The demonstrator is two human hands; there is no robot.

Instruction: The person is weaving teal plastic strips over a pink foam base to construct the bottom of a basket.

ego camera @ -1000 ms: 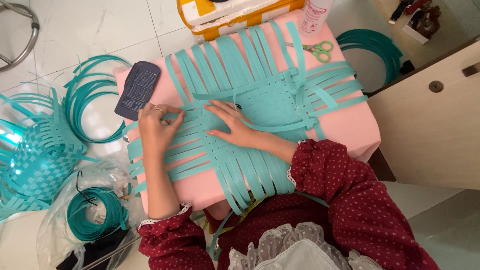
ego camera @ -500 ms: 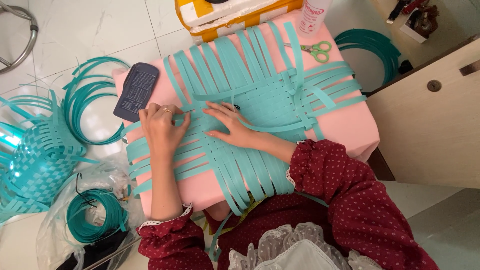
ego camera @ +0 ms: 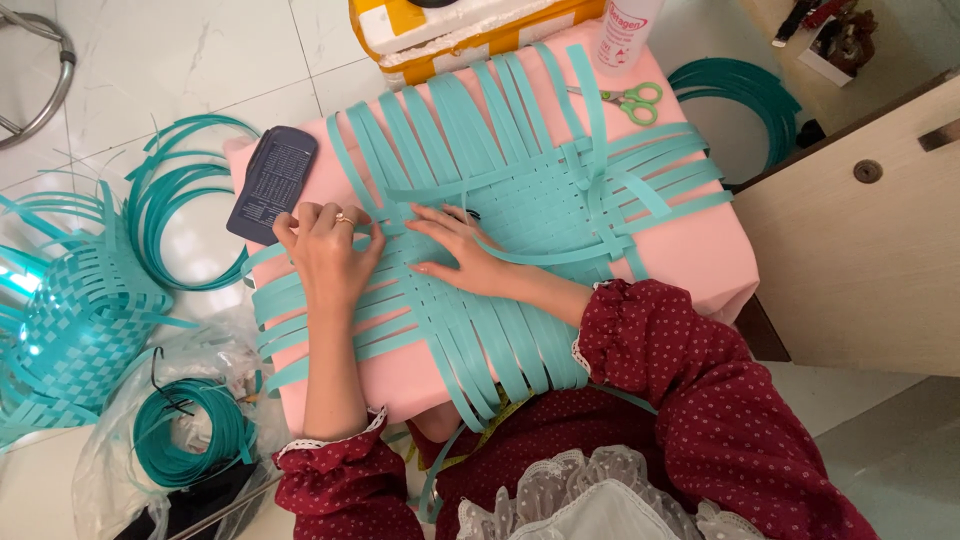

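Hidden under the left hand and right hand: part of the teal woven mat. Cut off at the top edge: yellow box and white bottle. Cut off at the left edge: half-woven basket and metal ring. Too blurred to tell: clutter at top right.

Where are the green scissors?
The small green-handled scissors lie at the far edge of the pink foam block, beside the white bottle.
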